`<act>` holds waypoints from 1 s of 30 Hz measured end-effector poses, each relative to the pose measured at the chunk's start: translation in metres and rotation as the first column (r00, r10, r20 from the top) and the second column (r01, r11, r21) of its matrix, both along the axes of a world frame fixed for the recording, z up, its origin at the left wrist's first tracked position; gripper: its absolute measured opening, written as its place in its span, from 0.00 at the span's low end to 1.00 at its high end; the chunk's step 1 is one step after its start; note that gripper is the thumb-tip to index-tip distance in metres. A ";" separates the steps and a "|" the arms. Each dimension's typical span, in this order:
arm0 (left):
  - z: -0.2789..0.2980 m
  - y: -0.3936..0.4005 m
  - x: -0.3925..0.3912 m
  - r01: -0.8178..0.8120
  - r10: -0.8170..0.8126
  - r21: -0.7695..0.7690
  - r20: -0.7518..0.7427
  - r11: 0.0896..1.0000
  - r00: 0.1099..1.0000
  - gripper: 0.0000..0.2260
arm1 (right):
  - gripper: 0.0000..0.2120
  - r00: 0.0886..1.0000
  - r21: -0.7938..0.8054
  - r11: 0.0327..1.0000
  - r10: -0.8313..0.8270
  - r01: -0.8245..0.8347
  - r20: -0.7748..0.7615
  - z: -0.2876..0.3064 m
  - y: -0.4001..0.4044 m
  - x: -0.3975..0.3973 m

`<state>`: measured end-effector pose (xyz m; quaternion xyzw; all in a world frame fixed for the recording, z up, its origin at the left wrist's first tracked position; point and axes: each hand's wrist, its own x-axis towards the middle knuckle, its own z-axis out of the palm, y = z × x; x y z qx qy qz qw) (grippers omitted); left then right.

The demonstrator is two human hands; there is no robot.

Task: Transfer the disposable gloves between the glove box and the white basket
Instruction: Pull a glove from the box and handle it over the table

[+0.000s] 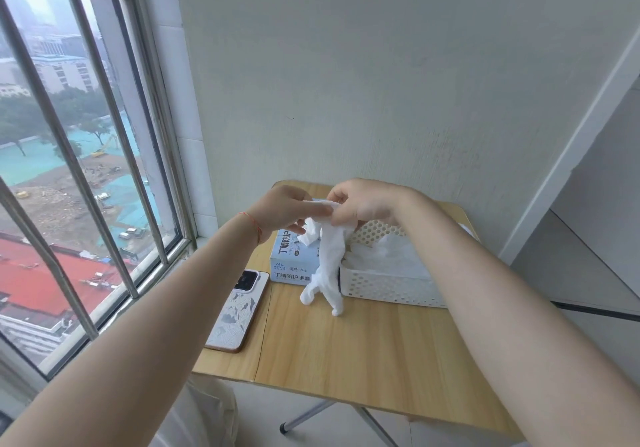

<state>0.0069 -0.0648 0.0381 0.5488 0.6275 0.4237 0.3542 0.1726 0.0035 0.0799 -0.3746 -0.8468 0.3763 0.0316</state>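
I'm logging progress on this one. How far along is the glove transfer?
Partly done: loose gloves already lie in the white basket. In hand: the left hand and right hand hold one glove above the table. Left: another glove pokes from the glove box.

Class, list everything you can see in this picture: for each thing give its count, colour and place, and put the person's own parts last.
glove: one, white, hanging from both hands over the table
glove box: one, pale blue, on the table, left of the basket
white basket: one, perforated, on the table's right, white gloves inside
phone: one, pale patterned case, face down at the table's left edge
table: one, light wood, against the wall
window: one, metal bars, at left
left hand: one, red string on wrist, pinches the glove's top
right hand: one, pinches the glove's top
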 end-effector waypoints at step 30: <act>-0.023 -0.005 -0.016 0.207 -0.176 -0.082 0.290 0.975 0.941 0.23 | 0.15 0.941 -0.398 0.917 -0.144 0.011 -0.305 -0.015 0.006 0.009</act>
